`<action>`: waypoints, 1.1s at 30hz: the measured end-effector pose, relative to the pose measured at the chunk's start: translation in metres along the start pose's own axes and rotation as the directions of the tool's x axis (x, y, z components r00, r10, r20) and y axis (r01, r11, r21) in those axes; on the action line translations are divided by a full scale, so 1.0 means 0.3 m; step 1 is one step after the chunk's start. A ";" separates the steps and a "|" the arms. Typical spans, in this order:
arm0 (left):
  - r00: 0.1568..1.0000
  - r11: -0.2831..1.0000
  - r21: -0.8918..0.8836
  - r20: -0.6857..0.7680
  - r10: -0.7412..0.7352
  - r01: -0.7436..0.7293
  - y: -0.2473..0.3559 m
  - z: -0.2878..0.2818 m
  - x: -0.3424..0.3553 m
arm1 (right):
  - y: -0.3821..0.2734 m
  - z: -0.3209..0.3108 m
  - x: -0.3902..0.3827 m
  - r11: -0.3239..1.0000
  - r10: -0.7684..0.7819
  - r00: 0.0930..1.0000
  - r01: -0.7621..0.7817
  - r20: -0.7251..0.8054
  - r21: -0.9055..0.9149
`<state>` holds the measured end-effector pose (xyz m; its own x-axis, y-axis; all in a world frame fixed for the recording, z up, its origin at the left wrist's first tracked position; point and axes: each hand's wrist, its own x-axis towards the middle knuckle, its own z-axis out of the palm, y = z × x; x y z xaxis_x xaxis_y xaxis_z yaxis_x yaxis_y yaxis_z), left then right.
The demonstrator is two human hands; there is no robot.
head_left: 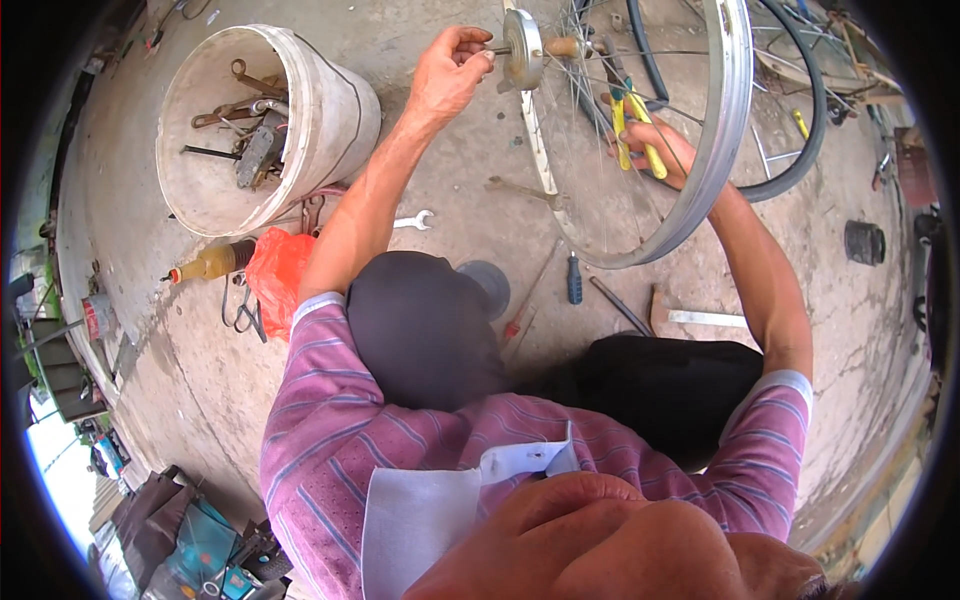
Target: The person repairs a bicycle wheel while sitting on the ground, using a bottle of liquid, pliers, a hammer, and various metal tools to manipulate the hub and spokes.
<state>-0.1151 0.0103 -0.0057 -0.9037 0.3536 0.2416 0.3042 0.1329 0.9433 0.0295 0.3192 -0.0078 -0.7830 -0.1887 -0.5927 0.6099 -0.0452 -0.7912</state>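
My left hand (455, 72) is closed in a pinch on the axle (502, 51) at the hub's drum (522, 62) of a spoked bicycle wheel (728, 120), which stands raised at upper centre and right. My right hand (668, 148) grips pliers (621, 120) with yellow handles behind the spokes; their dark jaws are up near the other side of the hub, by a brownish cylindrical piece (562, 47). Below the wheel on the floor lie a blue-handled screwdriver (574, 278), a red-handled screwdriver (514, 326), a dark bar (615, 300) and a hammer (700, 317).
A white bucket (335, 120) with metal tools stands upper left. A yellow bottle (215, 262), red plastic bag (268, 270) and open-end wrench (415, 220) lie near my left arm. A black tyre (805, 150) lies upper right, a dark can (864, 243) beyond my right arm.
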 end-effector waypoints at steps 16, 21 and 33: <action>0.866 0.848 -0.181 0.132 -0.482 0.499 0.015 -0.020 0.033 | 0.004 -0.002 -0.012 1.000 -0.023 1.000 0.023 -0.006 0.013; 0.984 0.987 0.029 0.077 -0.161 0.159 0.025 -0.001 0.003 | 0.011 -0.012 -0.007 0.997 -0.021 0.999 0.018 0.033 0.076; 0.887 0.859 -0.223 0.129 -0.443 0.461 0.005 -0.027 0.040 | 0.010 -0.009 -0.010 0.998 -0.026 0.999 0.025 0.022 0.060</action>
<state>-0.1281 0.0073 0.0004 -0.8976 0.3745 -0.2325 -0.2225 0.0704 0.9724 0.0335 0.3222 -0.0088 -0.7958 -0.2094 -0.5683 0.5964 -0.1082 -0.7953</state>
